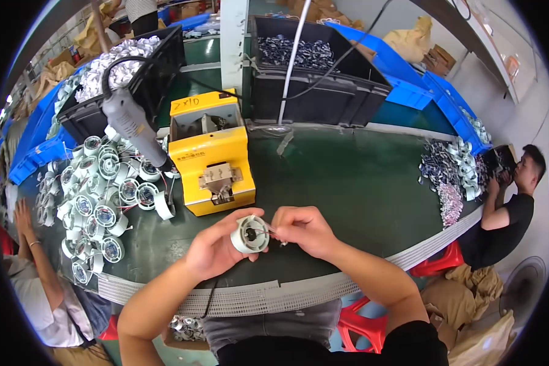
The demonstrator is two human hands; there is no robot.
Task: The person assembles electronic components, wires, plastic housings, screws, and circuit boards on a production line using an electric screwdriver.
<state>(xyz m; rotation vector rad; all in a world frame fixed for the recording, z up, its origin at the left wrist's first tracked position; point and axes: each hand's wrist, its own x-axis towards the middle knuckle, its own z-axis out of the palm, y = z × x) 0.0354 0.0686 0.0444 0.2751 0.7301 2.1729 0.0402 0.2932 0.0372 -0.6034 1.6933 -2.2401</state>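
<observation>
My left hand [216,245] is wrapped round a pale green round plastic housing [241,241], its hollow side turned toward my right hand. Thin wires come out of the dark middle of the housing. At their ends, my right hand [304,230] is closed in a pinch on the wires [264,232]; a small light-coloured piece shows below the fingertips. Just beyond my hands stands a yellow machine [212,155] with a metal fixture [219,182] on its front. To its left, a grey corded power tool [131,125] points down at a heap of similar round housings [105,215].
Black bins [323,91] of small parts stand at the back, with blue trays [402,91] beside them. Loose parts [448,177] lie on the green table's [341,177] right side. Co-workers sit at the right [512,219] and left [49,305]. A perforated strip [348,283] edges the table.
</observation>
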